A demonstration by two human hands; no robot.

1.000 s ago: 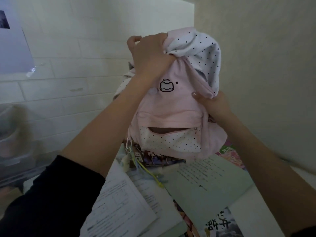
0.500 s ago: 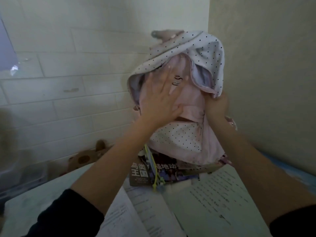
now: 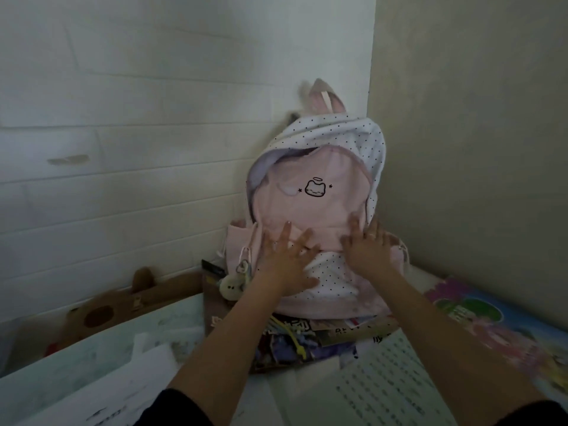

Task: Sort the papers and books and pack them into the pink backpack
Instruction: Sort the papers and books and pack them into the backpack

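White brick-patterned wall (image 3: 138, 149) fills the far left and a plain beige wall (image 3: 476, 133) the right, the two meeting in a corner behind the work. Below them a pale tabletop (image 3: 101, 352) runs from the near left toward that corner, littered with sheets. Standing upright in the corner is the pink backpack (image 3: 313, 207), its dotted white top flap folded back over a pink front panel with a small cat drawing, its base resting on a heap of magazines and books (image 3: 307, 336). A large colourful book (image 3: 479, 321) lies to the right of the heap, and printed papers (image 3: 384, 392) spread across the near side. At the far left a brown plush toy (image 3: 101, 309) lies against the wall. A small plush charm (image 3: 232, 284) hangs from the backpack's left side. Both hands are released and flat against the bag: the left hand (image 3: 287, 259) lies with spread fingers on the dotted front pocket, the right hand (image 3: 368, 244) presses the lower right of the pink panel; neither grasps anything. This looks like the step of settling the bag upright so it stays put; no paper or book appears to be packed yet, though the inside is hidden. The next move likely calls for freeing one hand to gather and square the loose sheets while the bag keeps its lean on the corner, then opening the main compartment wide.
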